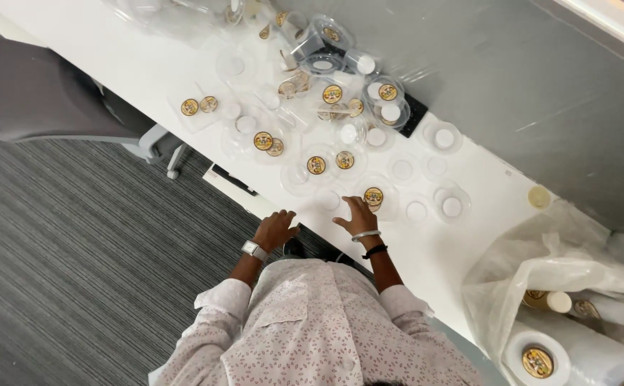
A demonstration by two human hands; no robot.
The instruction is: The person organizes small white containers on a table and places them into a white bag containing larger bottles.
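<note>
Right hand (pixel 358 214), fingers spread and gripping nothing, rests flat on the white counter (pixel 469 243), its fingertips touching a clear plastic lid with a round gold label (pixel 373 196). Left hand (pixel 276 227), also spread and holding nothing, lies at the near edge of the counter beside another clear lid (pixel 327 199), close to it; whether it touches cannot be told. A pale wristwatch (pixel 254 249) sits on the left wrist, and a silver bangle (pixel 366 235) and a dark band sit on the right.

Beyond the hands, many more clear round lids and small cups (pixel 333 93) are scattered across the counter, some bearing gold labels, some plain with white centres. To the right, a clear plastic bag (pixel 541 264) holds stacked cups with gold labels. A grey chair (pixel 40 100) stands at the left over striped grey carpet (pixel 76 250).
</note>
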